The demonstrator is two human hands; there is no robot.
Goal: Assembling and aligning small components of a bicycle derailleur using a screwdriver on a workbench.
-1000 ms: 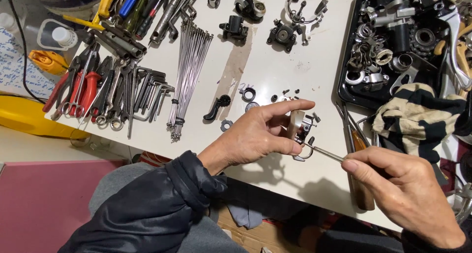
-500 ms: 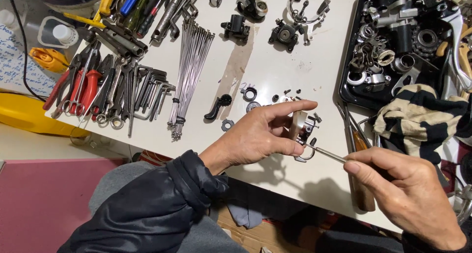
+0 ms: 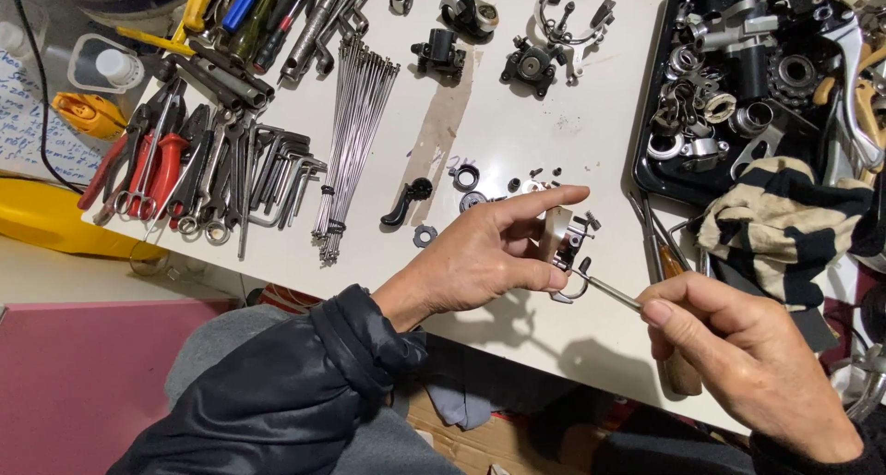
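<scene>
A black tray (image 3: 646, 175) is sitting at the far right of a white worktable (image 3: 517, 106), and it is holding a jumble of metal bicycle parts: silver rings, toothed cogs (image 3: 796, 73) and clamp pieces. A black and cream striped rag (image 3: 784, 226) is lying against the tray's near edge, partly over it. At the far left, a small clear plastic tub (image 3: 88, 60) is holding a white bottle (image 3: 120, 67). The left hand (image 3: 489, 258), coming out of a dark padded sleeve (image 3: 277, 392), is reaching over the table's near edge with the forefinger stretched out straight and the thumb curled under, pinching a small metal brake part (image 3: 565, 240) with a pale block on it between them, just above the tabletop near the middle of the table's front. The right hand (image 3: 748, 364) is closing in a loose fist around a thin metal tool (image 3: 609, 292), gripping it between thumb and forefinger, with its tip touching the lower side of the brake part. Further left on the table, a bundle of spokes (image 3: 351, 143), a fan of hex keys (image 3: 281, 166) and red-handled pliers (image 3: 152, 170) are lying side by side.
</scene>
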